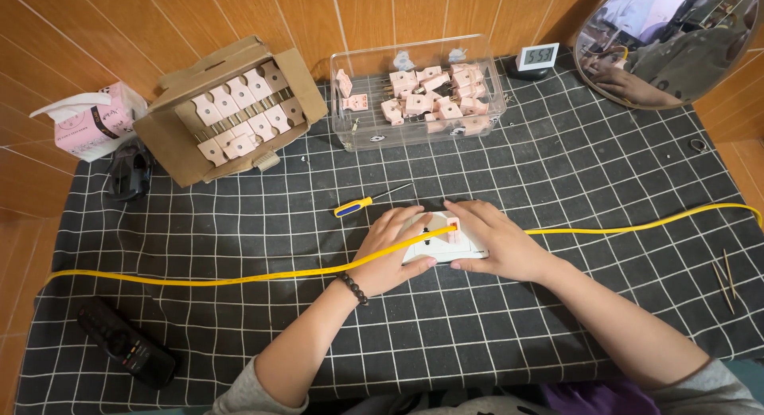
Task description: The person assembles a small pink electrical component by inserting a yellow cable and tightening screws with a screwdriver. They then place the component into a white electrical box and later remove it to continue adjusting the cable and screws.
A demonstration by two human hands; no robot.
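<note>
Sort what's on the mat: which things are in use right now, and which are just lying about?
In use: left hand, right hand, white socket block, pink plug, yellow cable.

Lying about: screwdriver, cardboard box of plugs, clear tub, remote, tissue pack, clock.

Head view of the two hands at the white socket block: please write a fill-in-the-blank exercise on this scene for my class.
1. Both hands, left hand and right hand, rest on a ____ socket block.
2. The cable running across the mat is ____.
3. The screwdriver has a blue and ____ handle.
4. The pink plugs at the back lie in a clear ____.

Missing words: white; yellow; yellow; box
</note>
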